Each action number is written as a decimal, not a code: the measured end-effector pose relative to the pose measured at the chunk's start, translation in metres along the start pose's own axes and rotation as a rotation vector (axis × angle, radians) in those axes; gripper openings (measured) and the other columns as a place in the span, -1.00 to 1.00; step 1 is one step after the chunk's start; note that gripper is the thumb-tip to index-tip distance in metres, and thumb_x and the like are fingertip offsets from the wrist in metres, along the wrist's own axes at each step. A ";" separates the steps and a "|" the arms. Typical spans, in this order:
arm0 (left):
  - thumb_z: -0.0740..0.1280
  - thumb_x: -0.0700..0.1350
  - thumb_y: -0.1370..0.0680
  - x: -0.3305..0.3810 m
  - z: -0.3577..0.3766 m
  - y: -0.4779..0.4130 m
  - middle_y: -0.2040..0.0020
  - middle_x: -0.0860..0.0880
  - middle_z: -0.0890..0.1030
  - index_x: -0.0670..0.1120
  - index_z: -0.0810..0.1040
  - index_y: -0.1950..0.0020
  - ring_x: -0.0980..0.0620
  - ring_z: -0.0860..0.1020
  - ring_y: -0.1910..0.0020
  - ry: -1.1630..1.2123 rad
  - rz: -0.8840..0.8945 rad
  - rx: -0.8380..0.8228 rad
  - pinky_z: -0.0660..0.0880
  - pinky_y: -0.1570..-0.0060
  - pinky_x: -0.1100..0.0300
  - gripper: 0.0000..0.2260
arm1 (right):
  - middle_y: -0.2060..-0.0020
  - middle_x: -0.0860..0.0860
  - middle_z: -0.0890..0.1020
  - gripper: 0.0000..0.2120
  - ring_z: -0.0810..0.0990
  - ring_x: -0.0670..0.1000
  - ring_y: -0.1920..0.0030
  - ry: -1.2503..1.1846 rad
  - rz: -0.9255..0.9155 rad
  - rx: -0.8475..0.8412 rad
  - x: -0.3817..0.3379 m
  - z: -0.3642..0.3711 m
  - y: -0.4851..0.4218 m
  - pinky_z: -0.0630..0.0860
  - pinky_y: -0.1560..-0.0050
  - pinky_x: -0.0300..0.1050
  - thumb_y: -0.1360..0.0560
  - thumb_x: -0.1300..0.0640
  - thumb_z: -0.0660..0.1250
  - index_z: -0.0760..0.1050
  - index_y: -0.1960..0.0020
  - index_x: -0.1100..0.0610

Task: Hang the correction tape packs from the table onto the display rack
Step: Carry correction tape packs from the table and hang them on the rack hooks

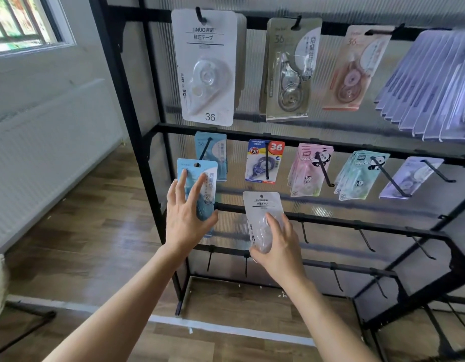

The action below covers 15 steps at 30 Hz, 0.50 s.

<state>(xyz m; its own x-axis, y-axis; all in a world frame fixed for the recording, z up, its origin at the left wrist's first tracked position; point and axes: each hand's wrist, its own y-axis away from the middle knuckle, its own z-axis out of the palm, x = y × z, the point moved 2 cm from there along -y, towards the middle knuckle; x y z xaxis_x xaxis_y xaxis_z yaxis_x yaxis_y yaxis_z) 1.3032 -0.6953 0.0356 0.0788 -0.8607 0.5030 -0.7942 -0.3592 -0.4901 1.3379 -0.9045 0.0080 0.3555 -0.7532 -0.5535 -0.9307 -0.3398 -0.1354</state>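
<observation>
Blue pack (210, 178) sits under my left hand (184, 218). The fingers (183, 184) are splayed wide over its face and the thumb clamps its lower edge. Its hole is just below and left of the hook (207, 148) on the middle rail of the rack (239, 134), where a hung pack (222, 150) of the same blue waits. My right hand (275, 244) curls round the blister of a white pack (262, 205), held low in front of the third rail.

The risk, as I judge it, is that the splayed hold is loose. The card may twist so the hole misses the hook tip, or it may slip to the floor (95, 231). A nudge could also unseat the hung pack.

I count two packs in hand and nine loaded hooks, four on top and five in the middle. There are bare hooks below, but I can't tell how many.
</observation>
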 end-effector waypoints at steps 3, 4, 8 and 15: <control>0.49 -0.02 -0.41 -0.003 -0.003 -0.003 -0.55 -0.14 0.06 0.04 0.18 -0.53 -0.20 0.00 -0.49 -0.010 0.016 -0.002 0.11 -0.41 -0.18 -0.23 | -0.51 0.09 0.03 -0.19 0.06 0.10 -0.49 -0.009 -0.007 -0.002 -0.001 0.003 -0.003 0.21 -0.41 0.04 -0.41 -0.03 0.44 0.10 -0.52 0.03; 0.48 -0.02 -0.41 -0.003 -0.003 -0.003 -0.55 -0.15 0.06 0.04 0.18 -0.53 -0.20 0.00 -0.49 -0.018 0.022 -0.005 0.11 -0.41 -0.18 -0.23 | -0.51 0.09 0.04 -0.19 0.06 0.10 -0.49 -0.009 -0.008 -0.005 -0.002 0.005 -0.003 0.23 -0.41 0.04 -0.41 -0.03 0.44 0.10 -0.52 0.03; 0.50 -0.02 -0.40 -0.003 -0.002 -0.003 -0.54 -0.16 0.08 0.03 0.20 -0.52 -0.22 0.04 -0.49 -0.021 0.062 -0.006 0.16 -0.39 -0.21 -0.23 | -0.51 0.11 0.04 -0.18 0.06 0.12 -0.49 -0.025 -0.013 -0.012 -0.004 0.010 -0.007 0.18 -0.40 0.01 -0.39 -0.01 0.46 0.11 -0.52 0.04; 0.50 0.00 -0.40 -0.017 0.005 0.006 -0.54 -0.16 0.09 0.05 0.20 -0.53 -0.20 0.04 -0.48 -0.025 0.010 0.010 0.20 -0.37 -0.22 -0.23 | -0.52 0.11 0.03 -0.18 0.06 0.13 -0.48 -0.025 -0.002 -0.014 -0.004 0.014 -0.014 0.21 -0.39 0.05 -0.39 -0.02 0.45 0.10 -0.52 0.02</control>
<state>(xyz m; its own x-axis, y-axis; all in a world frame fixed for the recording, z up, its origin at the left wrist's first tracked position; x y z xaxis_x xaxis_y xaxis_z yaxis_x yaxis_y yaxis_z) 1.3002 -0.6850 0.0203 0.0864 -0.8729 0.4802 -0.7891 -0.3542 -0.5019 1.3481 -0.8885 0.0010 0.3552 -0.7380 -0.5737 -0.9286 -0.3492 -0.1256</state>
